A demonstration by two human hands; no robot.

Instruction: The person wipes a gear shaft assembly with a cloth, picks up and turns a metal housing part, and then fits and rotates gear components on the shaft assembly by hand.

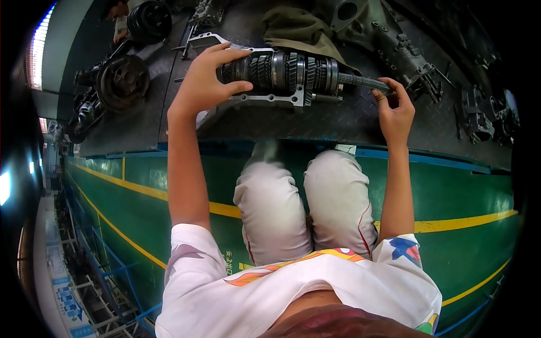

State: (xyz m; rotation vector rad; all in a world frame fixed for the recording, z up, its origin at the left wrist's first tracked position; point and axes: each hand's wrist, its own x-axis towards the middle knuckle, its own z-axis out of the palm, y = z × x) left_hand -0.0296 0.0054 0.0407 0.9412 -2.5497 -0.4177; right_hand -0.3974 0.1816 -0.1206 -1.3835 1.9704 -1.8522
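Observation:
A gear shaft assembly (293, 70), a row of metal gears on a long shaft, lies in an open half of a gearbox housing (267, 98) on the bench. My left hand (204, 81) is wrapped round its left end, fingers over the far side and thumb on the near side. The splined shaft end (360, 82) sticks out to the right past the housing. My right hand (397, 110) pinches its tip between thumb and fingers. The undersides of the gears are hidden in the housing.
The dark metal workbench (338, 121) carries a crumpled olive cloth (298, 31) behind the gears. A large gearbox casing (389, 48) stands at the back right, more metal parts (479, 115) at far right. Drum-shaped assemblies (123, 83) sit at left; another person (120, 22) is at the far left.

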